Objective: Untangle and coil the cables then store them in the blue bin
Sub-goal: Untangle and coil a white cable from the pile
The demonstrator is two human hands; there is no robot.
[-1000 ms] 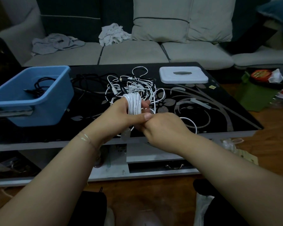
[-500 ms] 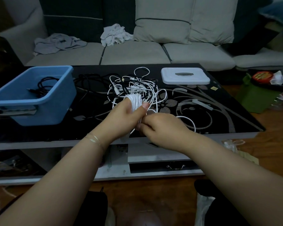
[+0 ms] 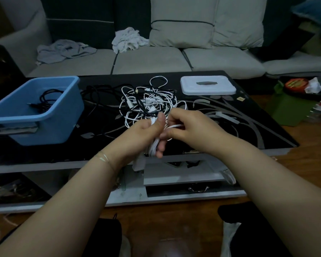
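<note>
Head view, left hand (image 3: 145,134) gripping a white cable coil (image 3: 153,148) above the black table's (image 3: 248,127) near edge, right hand (image 3: 189,128) pinching its loose white strand, tangled cables (image 3: 148,102) heaped just beyond, blue bin (image 3: 50,125) at left holding a black cable (image 3: 46,101).

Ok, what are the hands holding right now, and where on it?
The left hand grips the white cable coil around its bundled loops; the right hand pinches the coil's loose strand beside it.
</note>
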